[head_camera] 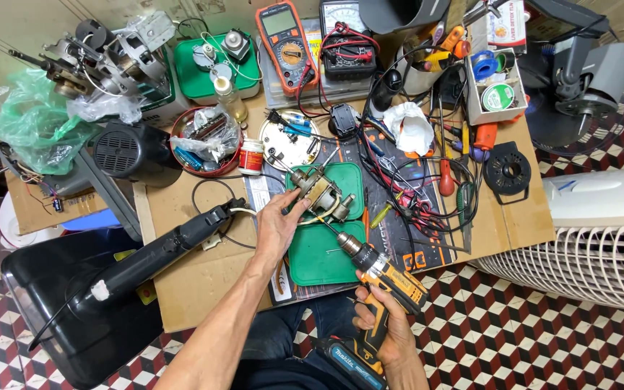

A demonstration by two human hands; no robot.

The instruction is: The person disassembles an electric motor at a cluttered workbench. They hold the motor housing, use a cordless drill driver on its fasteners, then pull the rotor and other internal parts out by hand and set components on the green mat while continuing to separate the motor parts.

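The small motor (pixel 319 193) lay on the upper of two green trays (pixel 352 177), near the middle of the cardboard-covered bench (pixel 196 278). Your left hand (pixel 277 230) reached in with the forearm stretched forward, fingers closed around the motor's near side. Your right hand (pixel 384 328) was wrapped around the grip of one orange cordless drill (pixel 388 278), wrist bent, its bit tilted up toward the motor. Two multimeters (pixel 287 43) sat at the back edge, one orange, one black. One white tower fan (pixel 601 238) lay to your right.
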